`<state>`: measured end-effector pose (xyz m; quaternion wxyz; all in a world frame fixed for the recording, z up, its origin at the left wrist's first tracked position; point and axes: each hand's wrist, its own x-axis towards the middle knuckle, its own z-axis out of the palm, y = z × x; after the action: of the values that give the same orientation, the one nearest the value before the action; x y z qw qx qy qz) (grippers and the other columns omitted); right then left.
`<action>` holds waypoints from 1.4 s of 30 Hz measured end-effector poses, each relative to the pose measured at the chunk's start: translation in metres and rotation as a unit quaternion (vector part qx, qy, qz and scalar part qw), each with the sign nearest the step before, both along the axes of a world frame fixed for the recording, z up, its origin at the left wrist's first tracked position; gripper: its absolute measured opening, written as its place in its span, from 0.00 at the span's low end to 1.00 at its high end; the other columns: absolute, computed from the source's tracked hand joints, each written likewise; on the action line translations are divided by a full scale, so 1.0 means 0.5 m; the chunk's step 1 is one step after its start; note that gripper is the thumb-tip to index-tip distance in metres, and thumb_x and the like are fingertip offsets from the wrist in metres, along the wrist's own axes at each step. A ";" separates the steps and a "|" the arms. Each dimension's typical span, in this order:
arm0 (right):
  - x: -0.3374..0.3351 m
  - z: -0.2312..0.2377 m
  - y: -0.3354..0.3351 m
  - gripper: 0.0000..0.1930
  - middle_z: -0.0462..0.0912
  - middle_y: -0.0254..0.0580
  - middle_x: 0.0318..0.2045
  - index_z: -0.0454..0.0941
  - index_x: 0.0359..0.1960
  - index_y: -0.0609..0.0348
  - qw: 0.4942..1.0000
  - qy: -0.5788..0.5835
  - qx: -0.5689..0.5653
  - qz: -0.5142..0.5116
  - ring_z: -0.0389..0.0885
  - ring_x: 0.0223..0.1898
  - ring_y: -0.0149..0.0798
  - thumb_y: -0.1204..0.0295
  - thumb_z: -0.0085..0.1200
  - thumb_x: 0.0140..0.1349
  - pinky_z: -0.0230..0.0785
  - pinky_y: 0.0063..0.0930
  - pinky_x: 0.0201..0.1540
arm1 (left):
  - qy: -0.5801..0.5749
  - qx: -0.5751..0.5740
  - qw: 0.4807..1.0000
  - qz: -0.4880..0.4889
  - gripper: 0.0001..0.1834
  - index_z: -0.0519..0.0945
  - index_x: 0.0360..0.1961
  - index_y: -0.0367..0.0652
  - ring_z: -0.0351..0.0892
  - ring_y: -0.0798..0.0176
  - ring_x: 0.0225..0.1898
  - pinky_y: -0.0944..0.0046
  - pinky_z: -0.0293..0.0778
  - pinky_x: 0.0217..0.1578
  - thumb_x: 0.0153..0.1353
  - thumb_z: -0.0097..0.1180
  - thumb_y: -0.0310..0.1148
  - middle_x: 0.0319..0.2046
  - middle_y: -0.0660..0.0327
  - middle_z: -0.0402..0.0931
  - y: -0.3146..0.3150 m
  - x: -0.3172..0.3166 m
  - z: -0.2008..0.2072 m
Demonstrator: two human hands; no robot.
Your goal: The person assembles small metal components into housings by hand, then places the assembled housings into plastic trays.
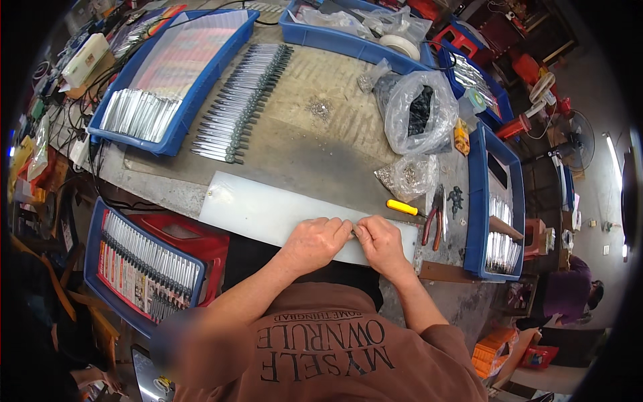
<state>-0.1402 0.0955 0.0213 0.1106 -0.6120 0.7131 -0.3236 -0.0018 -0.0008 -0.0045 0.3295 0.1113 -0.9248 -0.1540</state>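
Note:
My left hand (317, 242) and my right hand (384, 244) meet over a long white board (251, 206) at the table's near edge. Both are closed, fingertips pinched together around a small dark piece that is mostly hidden, so its kind does not show. To the right of my right hand lie a yellow-handled screwdriver (402, 207) and red-handled pliers (437, 228). Small black parts (455, 199) sit just beyond the pliers. A clear bag of small metal pieces (408, 175) lies farther back.
Slim silvery pieces with dark ends (241, 100) form a long row on the table (295, 144). Blue trays (194, 94) (477, 221) stand left and right, another tray (201, 275) lower left. An open bag (395, 127) holds black parts. A person (566, 295) is at far right.

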 end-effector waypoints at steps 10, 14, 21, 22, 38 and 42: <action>-0.001 0.021 0.007 0.07 0.75 0.47 0.23 0.73 0.27 0.64 0.995 -0.095 0.028 0.012 0.73 0.25 0.47 0.71 0.50 0.56 0.64 0.34 0.27 | 0.010 0.011 1.000 -0.004 0.08 0.70 0.26 0.43 0.72 0.64 0.18 0.66 0.70 0.18 0.48 0.56 0.32 0.16 0.64 0.65 0.003 0.005 0.006; -0.004 0.019 0.007 0.06 0.75 0.48 0.23 0.73 0.28 0.63 0.998 -0.054 0.024 0.034 0.74 0.26 0.48 0.72 0.50 0.57 0.66 0.34 0.28 | 0.008 0.020 1.000 -0.011 0.09 0.69 0.25 0.43 0.73 0.63 0.19 0.65 0.70 0.19 0.48 0.56 0.32 0.16 0.63 0.66 0.004 0.006 0.010; 0.015 -0.009 0.007 0.08 0.75 0.47 0.24 0.73 0.33 0.65 0.992 -0.108 -0.056 -0.013 0.74 0.25 0.42 0.72 0.49 0.58 0.66 0.29 0.28 | -0.012 -0.006 1.000 0.005 0.09 0.68 0.26 0.42 0.73 0.62 0.19 0.65 0.70 0.18 0.48 0.56 0.32 0.17 0.63 0.66 -0.020 0.020 0.034; 0.016 -0.012 0.009 0.09 0.75 0.46 0.25 0.73 0.36 0.65 0.985 -0.152 -0.067 -0.037 0.74 0.25 0.39 0.71 0.50 0.58 0.66 0.28 0.29 | -0.014 -0.009 1.000 0.007 0.09 0.68 0.26 0.42 0.73 0.62 0.19 0.65 0.70 0.18 0.48 0.56 0.32 0.17 0.63 0.66 -0.034 0.026 0.042; 0.007 -0.030 0.012 0.10 0.74 0.44 0.22 0.72 0.37 0.67 0.991 -0.114 -0.073 -0.022 0.71 0.20 0.35 0.77 0.52 0.53 0.64 0.24 0.24 | -0.034 -0.120 0.971 0.205 0.09 0.73 0.29 0.44 0.73 0.56 0.27 0.58 0.70 0.27 0.46 0.57 0.30 0.21 0.59 0.71 -0.459 0.076 0.036; 0.008 -0.027 0.011 0.10 0.74 0.42 0.22 0.72 0.37 0.67 0.991 -0.110 -0.069 -0.020 0.71 0.20 0.33 0.79 0.51 0.52 0.64 0.23 0.25 | -0.043 -0.119 0.972 0.200 0.07 0.73 0.28 0.44 0.73 0.56 0.30 0.58 0.69 0.32 0.46 0.56 0.30 0.21 0.60 0.71 -0.508 0.059 0.007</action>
<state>-0.1365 0.1011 0.0079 0.1398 -0.5647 0.6844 -0.4396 0.0278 -0.2550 -0.0009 0.3245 0.2604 -0.9088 0.0305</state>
